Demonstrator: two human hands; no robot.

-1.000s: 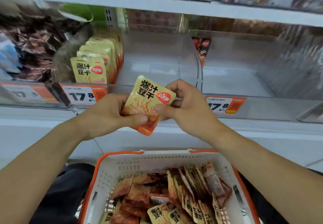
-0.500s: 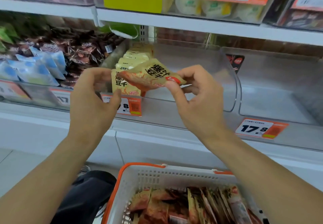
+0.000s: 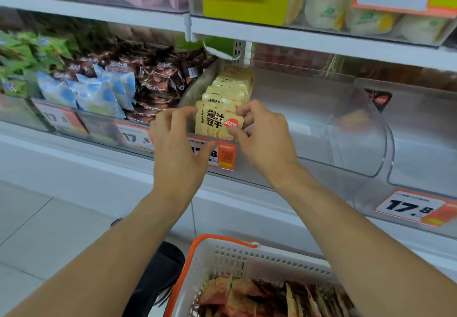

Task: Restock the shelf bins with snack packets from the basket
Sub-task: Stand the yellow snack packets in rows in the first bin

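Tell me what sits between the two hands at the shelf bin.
Head view: the front yellow snack packet, upright in its row, between left hand and right hand, whose fingers pinch it.

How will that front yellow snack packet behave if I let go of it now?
The front yellow packet looks thin and light, so it will probably flex rather than resist. It stands upright against the row behind, so it may lean forward. Its glossy film could be slippery in the right hand.

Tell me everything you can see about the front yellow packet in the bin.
The front yellow packet is a flat, glossy-looking pouch with black characters and a red round logo. It stands upright at the head of a row of like packets, inside the clear bin. The right hand pinches its right edge; the left hand hovers beside it.
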